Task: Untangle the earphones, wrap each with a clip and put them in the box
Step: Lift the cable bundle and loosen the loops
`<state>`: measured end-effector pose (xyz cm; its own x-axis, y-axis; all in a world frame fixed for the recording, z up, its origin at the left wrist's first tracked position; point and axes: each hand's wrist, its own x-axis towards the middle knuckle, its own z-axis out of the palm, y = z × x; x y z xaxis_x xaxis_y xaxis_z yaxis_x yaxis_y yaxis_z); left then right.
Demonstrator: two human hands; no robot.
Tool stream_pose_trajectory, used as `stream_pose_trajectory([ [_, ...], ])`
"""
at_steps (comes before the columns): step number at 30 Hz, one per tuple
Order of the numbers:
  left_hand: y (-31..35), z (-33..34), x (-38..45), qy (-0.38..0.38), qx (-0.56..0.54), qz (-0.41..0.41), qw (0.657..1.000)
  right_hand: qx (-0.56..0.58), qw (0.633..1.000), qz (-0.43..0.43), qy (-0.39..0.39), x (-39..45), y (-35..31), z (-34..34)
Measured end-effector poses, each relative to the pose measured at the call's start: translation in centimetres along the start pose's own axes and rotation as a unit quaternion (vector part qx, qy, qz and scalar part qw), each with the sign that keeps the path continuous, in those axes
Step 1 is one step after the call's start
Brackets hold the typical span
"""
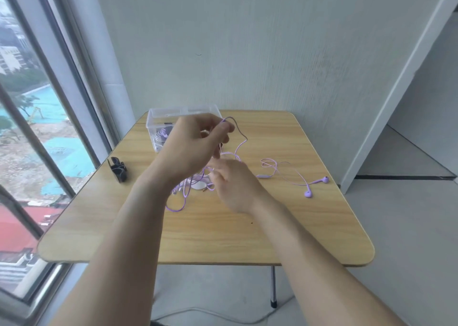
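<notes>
Purple earphone cable (241, 142) runs from the left hand (195, 147), which pinches it raised over the table (309, 221), down-right into the knot (190, 184) at mid-table; the knot lies directly below that grip. Right hand (235, 186) sits at the knot, fingers curled in the strands; can't tell what it pinches. One pair of buds (317, 185) trails off right, well apart. Clear box (158, 117) is behind the left hand, black clips (118, 170) to the left. Nothing blocks the pull; snagging loops look like the risk.
</notes>
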<state>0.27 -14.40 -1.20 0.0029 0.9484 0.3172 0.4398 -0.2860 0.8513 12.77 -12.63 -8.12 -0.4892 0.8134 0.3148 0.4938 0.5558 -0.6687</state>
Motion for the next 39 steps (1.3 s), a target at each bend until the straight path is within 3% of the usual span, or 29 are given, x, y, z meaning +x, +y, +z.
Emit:
stream_pose_trajectory([
  [4, 0.4, -0.6, 0.1, 0.028, -0.025, 0.024, 0.999, 0.067, 0.974, 0.106, 0.189, 0.2, 1.3, -2.9],
  [6, 0.7, -0.8, 0.1, 0.033, -0.04, 0.042, 0.998, 0.045, 0.955, 0.136, 0.26, -0.3, 1.9, -4.6],
  [9, 1.3, -1.0, -0.4, -0.012, -0.068, 0.064, 0.996, 0.028, 0.967, 0.159, 0.196, -0.7, 2.8, -6.1],
  [11, 1.8, -0.9, -0.8, -0.063, -0.088, 0.063, 0.992, 0.043, 0.979, 0.125, 0.155, -0.8, 3.0, -6.1],
  [14, 1.9, -0.3, -1.1, -0.1, -0.104, 0.051, 0.988, 0.075, 0.963, 0.081, 0.247, -0.2, 2.8, -6.3],
  [17, 1.0, 0.1, -0.9, -0.041, -0.036, 0.025, 0.998, 0.186, 0.909, 0.152, 0.342, -0.1, 2.7, -7.8],
  [22, -0.5, 0.2, -0.4, 0.043, -0.005, -0.023, 0.999, 0.302, 0.858, 0.283, 0.304, -1.4, 3.3, -10.7],
  [24, -1.0, 0.2, -0.2, 0.084, 0.0, -0.037, 0.996, 0.275, 0.863, 0.318, 0.282, -1.9, 4.1, -11.5],
  [28, -1.8, 0.5, -0.2, 0.11, 0.024, -0.068, 0.991, 0.106, 0.887, 0.362, 0.266, -3.0, 5.7, -12.7],
  [35, -1.3, 1.0, -0.3, 0.148, -0.001, -0.043, 0.988, 0.06, 0.846, 0.386, 0.363, -4.7, 6.5, -15.0],
  [39, -1.4, 0.4, -0.2, 0.183, -0.057, -0.044, 0.98, -0.015, 0.845, 0.404, 0.35, -5.8, 6.4, -16.3],
])
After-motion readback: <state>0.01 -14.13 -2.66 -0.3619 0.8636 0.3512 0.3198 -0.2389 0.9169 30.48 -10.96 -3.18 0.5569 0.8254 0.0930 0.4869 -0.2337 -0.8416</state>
